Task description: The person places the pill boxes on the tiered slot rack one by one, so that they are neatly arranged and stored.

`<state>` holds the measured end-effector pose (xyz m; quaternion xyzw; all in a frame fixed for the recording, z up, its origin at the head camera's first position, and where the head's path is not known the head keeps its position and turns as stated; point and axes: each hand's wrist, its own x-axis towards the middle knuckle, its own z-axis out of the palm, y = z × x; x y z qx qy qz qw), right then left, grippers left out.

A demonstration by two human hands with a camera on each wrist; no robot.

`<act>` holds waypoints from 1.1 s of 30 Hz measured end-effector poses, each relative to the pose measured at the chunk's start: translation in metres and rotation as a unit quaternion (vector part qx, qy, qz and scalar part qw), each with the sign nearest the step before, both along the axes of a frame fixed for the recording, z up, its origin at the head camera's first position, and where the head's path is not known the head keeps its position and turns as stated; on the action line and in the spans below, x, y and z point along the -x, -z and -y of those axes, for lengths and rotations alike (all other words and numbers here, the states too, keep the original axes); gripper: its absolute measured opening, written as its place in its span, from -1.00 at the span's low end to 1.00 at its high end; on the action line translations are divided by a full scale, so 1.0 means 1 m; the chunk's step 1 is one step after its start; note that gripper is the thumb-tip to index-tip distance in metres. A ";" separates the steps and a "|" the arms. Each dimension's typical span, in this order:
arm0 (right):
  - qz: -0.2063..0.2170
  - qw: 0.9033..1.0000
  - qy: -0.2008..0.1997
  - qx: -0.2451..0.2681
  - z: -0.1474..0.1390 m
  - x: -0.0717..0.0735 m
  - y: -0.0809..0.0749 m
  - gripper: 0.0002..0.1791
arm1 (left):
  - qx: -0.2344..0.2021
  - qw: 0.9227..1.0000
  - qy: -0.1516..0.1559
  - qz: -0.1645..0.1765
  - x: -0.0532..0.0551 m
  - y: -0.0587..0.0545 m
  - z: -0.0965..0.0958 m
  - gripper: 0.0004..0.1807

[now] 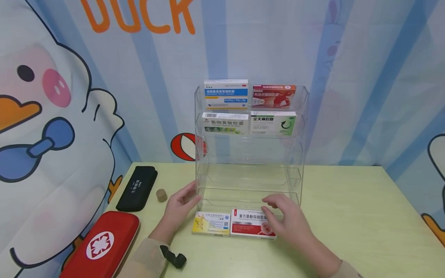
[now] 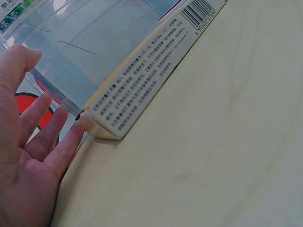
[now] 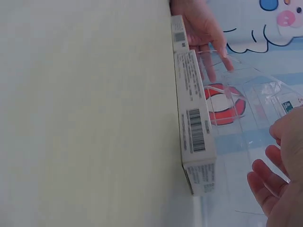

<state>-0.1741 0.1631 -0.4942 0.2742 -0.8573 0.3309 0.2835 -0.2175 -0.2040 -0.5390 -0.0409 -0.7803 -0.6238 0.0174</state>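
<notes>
1. Left hand [image 1: 179, 206]: thumb and fingers apart, fingers straight at clear rack's [image 1: 248, 177] left edge; probably steadying it
2. Right hand [image 1: 286, 220]: fingers loosely bent, nothing gripped; hovers by red-white box [image 1: 248, 226]
3. Yellow-white box [image 1: 211, 224] alongside; both on table [image 1: 347, 220], before rack
4. Upper-tier boxes [image 1: 226, 94] face forward; likely for label reading

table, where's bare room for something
Bare: table right of the rack and right hand; in front of yellow box and white-red box, between forearms. Crowded: left of the rack, with left hand, brown cylinder, black case and red case.
</notes>
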 end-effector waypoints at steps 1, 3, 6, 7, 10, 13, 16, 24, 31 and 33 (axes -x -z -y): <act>0.008 1.000 -0.002 0.002 0.000 -0.001 0.003 -0.70 | -0.002 1.000 0.001 -0.002 0.000 0.000 0.000 -0.35; 0.023 1.000 -0.004 0.009 0.000 -0.003 0.007 -0.73 | -0.002 1.000 0.001 -0.005 0.000 0.001 0.000 -0.35; 0.039 0.999 0.007 0.012 -0.002 -0.006 0.013 -0.75 | -0.001 1.000 0.001 -0.007 0.001 0.002 -0.001 -0.35; 0.042 0.999 0.012 0.011 -0.003 -0.007 0.015 -0.76 | -0.001 1.000 0.001 -0.006 0.001 0.003 -0.002 -0.36; 0.044 0.999 0.024 0.004 -0.005 -0.010 0.022 -0.76 | 0.003 1.000 0.004 -0.002 0.000 0.004 -0.003 -0.35; 0.053 0.998 0.032 -0.008 -0.006 -0.013 0.028 -0.75 | 0.004 1.000 0.002 0.002 -0.001 0.003 -0.003 -0.34; 0.076 0.996 0.042 -0.020 -0.006 -0.015 0.031 -0.72 | 0.002 1.000 0.000 -0.004 -0.002 0.002 -0.001 -0.34; 0.105 0.991 0.060 -0.055 -0.003 -0.016 0.031 -0.69 | -0.009 1.000 0.010 -0.009 0.001 -0.001 0.001 -0.34; 0.083 0.991 0.059 -0.084 -0.003 -0.018 0.033 -0.67 | -0.010 1.000 0.007 -0.003 0.000 0.000 0.001 -0.35; 0.093 0.990 0.059 -0.090 -0.003 -0.019 0.032 -0.66 | -0.009 1.000 0.008 -0.004 0.000 0.000 0.001 -0.35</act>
